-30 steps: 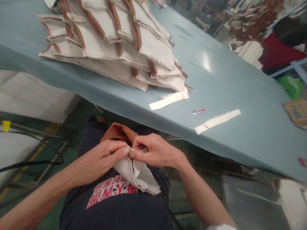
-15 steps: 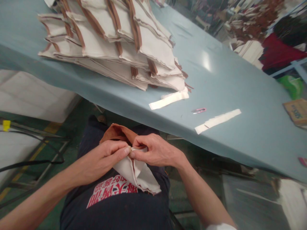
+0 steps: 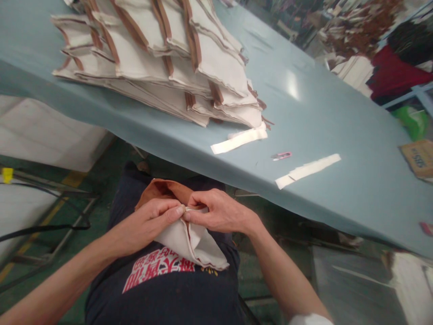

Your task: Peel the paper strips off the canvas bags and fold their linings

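Over my lap I hold a cream fabric piece [image 3: 196,246] with brown trim [image 3: 158,189]. My left hand [image 3: 149,221] and my right hand [image 3: 213,212] both pinch its upper edge, thumbs and forefingers meeting at the same spot. The cloth hangs down from the pinch onto my dark shirt, which has red print. Both hands sit below the near edge of the blue-grey table [image 3: 321,113].
A stack of similar cream-and-brown fabric pieces [image 3: 158,58] lies on the table's left. Two loose cream strips [image 3: 238,140] [image 3: 307,170] and small pink thread snips [image 3: 280,156] lie near the table edge. A cardboard box [image 3: 419,158] sits at right.
The hands and cloth have shifted very slightly downward in view; the pinch on the fabric edge is unchanged.
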A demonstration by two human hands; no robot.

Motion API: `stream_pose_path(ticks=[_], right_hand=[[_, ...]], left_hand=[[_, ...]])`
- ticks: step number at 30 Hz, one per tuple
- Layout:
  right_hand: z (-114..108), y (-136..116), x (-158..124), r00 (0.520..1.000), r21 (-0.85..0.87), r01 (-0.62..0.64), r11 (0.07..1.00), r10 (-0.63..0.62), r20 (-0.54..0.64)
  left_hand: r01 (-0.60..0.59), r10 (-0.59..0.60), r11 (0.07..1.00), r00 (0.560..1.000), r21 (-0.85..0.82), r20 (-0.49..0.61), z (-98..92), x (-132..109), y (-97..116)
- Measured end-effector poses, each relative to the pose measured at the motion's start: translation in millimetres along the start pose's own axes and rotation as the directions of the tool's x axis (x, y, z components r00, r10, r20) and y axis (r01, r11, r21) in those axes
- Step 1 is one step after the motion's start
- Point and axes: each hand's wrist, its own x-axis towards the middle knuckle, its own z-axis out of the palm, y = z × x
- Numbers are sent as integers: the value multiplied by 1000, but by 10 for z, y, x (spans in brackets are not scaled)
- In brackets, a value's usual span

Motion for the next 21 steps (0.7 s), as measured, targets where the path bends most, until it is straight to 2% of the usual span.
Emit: stream_pose_path(ticks=[9, 14, 21], right_hand=[[24, 70, 28, 1000, 14, -3, 1000, 3, 4], [25, 84, 36, 999, 19, -29, 999, 29, 16], [34, 105, 46, 999, 28, -40, 999, 39, 26]], left_hand=[[55, -53, 997, 998, -57, 32, 16, 18, -40], [44, -43, 998, 999, -47, 13, 14, 32, -83], [69, -69, 996, 998, -49, 14, 14, 31, -39]])
